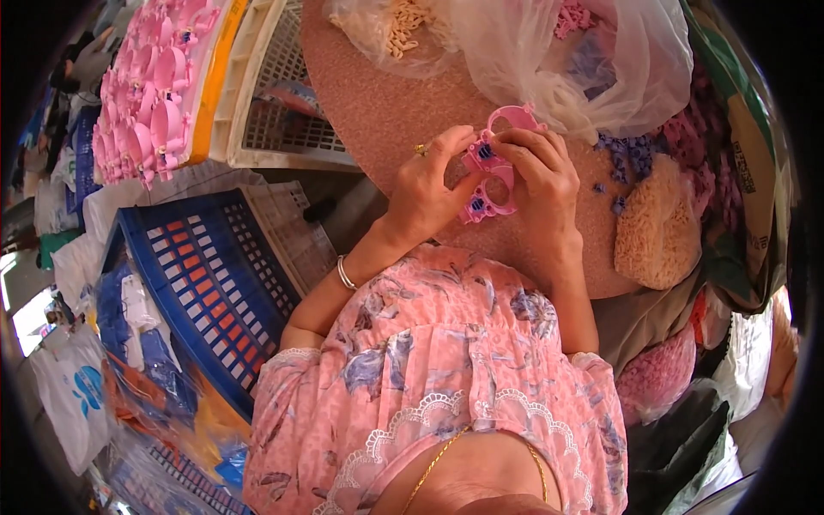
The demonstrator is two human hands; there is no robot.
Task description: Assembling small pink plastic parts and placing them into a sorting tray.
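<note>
Both hands meet over the round table, fingers closed on a pink plastic piece with ring-shaped parts point(513, 112). My left hand point(427, 190) grips its left edge between thumb and fingers. Bent over its upper right side, my right hand point(542, 176) has its fingertips pressed near a small dark blue part point(485, 151) set in the pink plastic. Another dark blue part point(477, 204) sits lower on the piece, beside the lower ring. My fingers hide some of the middle.
Small blue parts point(633, 156) and a pile of beige parts point(657, 225) lie at the table's right. Clear plastic bags point(592, 73) cover its far side. Left of the table stand a tray of pink pieces point(146, 99), a white crate point(283, 116) and a blue basket point(202, 283).
</note>
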